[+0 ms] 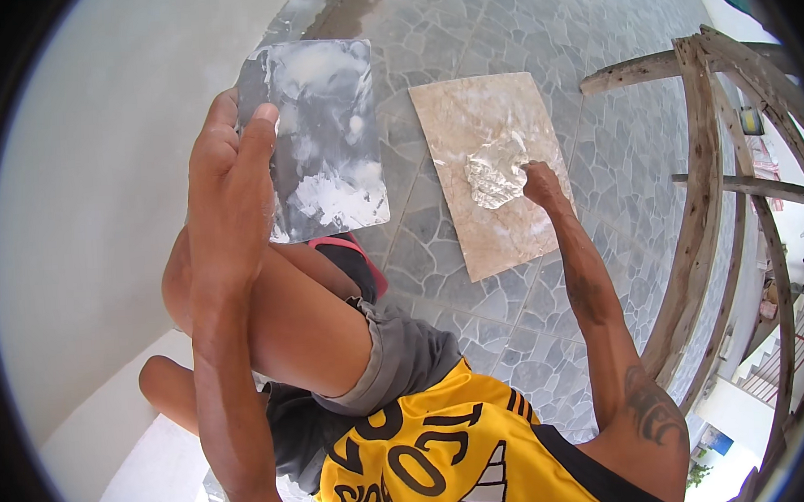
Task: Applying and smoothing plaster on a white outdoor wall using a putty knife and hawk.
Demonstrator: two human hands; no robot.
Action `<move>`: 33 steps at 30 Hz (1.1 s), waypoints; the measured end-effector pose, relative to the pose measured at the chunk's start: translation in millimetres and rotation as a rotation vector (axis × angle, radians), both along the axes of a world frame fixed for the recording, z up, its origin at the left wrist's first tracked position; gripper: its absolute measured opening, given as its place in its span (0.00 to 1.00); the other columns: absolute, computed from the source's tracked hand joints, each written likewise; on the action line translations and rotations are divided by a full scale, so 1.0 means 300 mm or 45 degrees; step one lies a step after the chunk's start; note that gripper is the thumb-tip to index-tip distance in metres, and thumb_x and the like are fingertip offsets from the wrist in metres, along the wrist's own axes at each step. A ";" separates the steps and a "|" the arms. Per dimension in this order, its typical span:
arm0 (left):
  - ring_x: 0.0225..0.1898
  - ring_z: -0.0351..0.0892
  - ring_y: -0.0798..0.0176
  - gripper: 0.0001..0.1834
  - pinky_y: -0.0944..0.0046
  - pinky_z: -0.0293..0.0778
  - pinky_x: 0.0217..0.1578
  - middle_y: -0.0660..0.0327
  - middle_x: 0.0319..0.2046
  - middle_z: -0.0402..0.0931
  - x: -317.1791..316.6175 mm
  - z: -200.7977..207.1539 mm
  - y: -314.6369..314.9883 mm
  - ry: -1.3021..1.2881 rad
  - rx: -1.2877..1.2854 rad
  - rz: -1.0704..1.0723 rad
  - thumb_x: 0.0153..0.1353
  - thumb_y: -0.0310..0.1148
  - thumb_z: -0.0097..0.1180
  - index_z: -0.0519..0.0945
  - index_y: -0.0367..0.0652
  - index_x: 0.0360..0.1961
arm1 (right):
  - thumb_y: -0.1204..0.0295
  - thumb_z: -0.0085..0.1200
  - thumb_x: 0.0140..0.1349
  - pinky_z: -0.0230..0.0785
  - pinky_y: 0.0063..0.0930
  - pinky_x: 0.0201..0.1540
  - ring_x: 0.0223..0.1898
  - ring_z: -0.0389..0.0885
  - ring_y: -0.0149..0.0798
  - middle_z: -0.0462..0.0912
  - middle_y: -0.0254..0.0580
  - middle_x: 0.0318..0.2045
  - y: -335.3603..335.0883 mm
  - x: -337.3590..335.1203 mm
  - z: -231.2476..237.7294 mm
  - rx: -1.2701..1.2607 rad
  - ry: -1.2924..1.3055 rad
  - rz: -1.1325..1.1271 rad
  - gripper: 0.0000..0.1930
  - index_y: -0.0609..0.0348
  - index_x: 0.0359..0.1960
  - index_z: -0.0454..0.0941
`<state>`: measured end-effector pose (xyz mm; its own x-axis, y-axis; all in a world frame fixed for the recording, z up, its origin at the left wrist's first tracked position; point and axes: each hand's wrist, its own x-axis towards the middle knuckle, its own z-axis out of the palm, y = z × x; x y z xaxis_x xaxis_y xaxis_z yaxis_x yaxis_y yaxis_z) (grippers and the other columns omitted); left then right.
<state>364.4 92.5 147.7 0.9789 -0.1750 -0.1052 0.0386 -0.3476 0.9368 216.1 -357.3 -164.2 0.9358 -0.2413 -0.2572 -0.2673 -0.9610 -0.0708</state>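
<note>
My left hand (232, 155) grips the left edge of a flat grey rectangular board (334, 137), with the thumb lying on its upper face. White paste is smeared over that face, thickest near its lower right corner. To the right, a beige marbled tile (492, 247) lies on the floor with a wet-looking heap of white paste (495, 171) at its middle. My right hand (543, 186) is closed at the right side of this heap. Whatever its fingers hold is hidden from view.
A plain pale wall (103, 192) rises close on my left. Grey stone-patterned floor (531, 326) lies under the tile. Rough wooden poles (696, 193) form a frame at the right. My bent knee is beneath the grey board, beside a dark shoe with a pink edge (366, 257).
</note>
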 end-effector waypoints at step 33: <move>0.32 0.69 0.74 0.36 0.76 0.67 0.36 0.65 0.28 0.73 0.005 -0.017 -0.035 -0.030 -0.225 -0.018 0.67 0.40 0.49 0.57 0.17 0.64 | 0.82 0.53 0.45 0.76 0.47 0.43 0.41 0.80 0.59 0.81 0.56 0.37 -0.039 -0.081 -0.129 -0.054 0.003 -0.086 0.13 0.64 0.35 0.81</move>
<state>365.9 81.9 142.5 0.9780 -0.2028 -0.0485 0.0120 -0.1778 0.9840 191.9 -369.1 -202.8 0.9165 -0.3144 -0.2476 -0.3316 -0.9430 -0.0301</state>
